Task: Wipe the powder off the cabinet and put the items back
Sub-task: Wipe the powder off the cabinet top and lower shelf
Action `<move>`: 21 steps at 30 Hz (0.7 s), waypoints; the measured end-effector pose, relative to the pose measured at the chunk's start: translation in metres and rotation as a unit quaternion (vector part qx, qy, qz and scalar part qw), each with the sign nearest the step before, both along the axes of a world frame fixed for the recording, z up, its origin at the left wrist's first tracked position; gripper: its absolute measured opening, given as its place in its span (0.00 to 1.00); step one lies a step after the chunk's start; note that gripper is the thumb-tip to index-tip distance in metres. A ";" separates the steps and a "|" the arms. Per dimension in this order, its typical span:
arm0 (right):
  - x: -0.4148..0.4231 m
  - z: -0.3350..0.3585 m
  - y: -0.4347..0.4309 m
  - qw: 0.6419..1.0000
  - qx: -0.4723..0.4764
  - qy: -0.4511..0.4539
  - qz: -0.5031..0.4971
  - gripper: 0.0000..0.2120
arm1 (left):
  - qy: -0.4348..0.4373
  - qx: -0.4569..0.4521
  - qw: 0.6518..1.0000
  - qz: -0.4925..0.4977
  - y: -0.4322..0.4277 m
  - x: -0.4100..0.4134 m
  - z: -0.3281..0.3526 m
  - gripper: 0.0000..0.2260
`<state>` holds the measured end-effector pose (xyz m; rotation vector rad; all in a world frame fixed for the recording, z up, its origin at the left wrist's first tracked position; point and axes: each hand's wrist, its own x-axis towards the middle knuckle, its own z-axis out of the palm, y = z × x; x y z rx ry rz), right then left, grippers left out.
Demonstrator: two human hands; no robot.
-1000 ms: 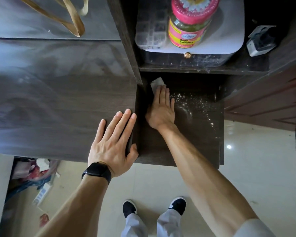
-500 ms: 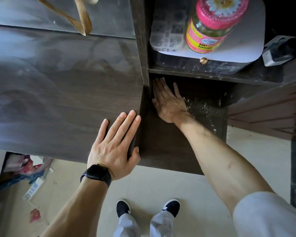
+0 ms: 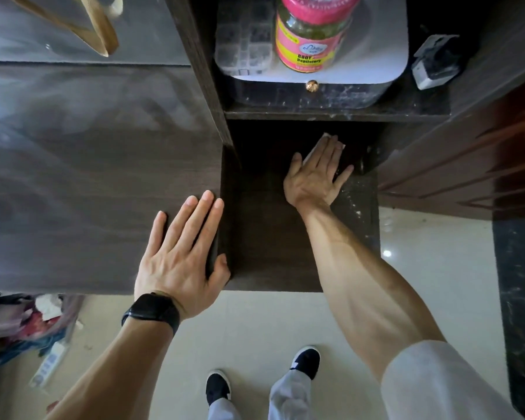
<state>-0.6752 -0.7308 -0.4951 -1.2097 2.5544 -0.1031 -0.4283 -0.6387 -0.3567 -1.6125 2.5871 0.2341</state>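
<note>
Right hand (image 3: 314, 174), flat w/ fingers spread, presses a white tissue (image 3: 324, 140) near the shelf's (image 3: 264, 237) back edge to wipe powder (image 3: 354, 197) left along its right edge, while left hand (image 3: 181, 251) lies open on cabinet top (image 3: 88, 177), prob. for balance.

Matt dark wood-grain cabinet (image 3: 103, 177) (powder-dusted), glossy tiled floor (image 3: 422, 268), white paper tissue (image 3: 312, 153).

The jar (image 3: 312, 34) with the pink lid carries a yellow label reading "BODY Depilatory"; the smaller print below it is too blurred to read.
</note>
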 end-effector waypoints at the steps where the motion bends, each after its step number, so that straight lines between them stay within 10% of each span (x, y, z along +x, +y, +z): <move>1: -0.003 0.000 0.004 1.000 0.001 0.000 -0.023 0.34 | 0.001 -0.001 1.000 -0.001 0.000 0.000 0.000 0.35; 21: 0.042 -0.001 0.179 0.996 -0.012 0.013 -0.090 0.34 | 0.043 -0.005 0.999 -0.006 0.002 0.002 -0.005 0.34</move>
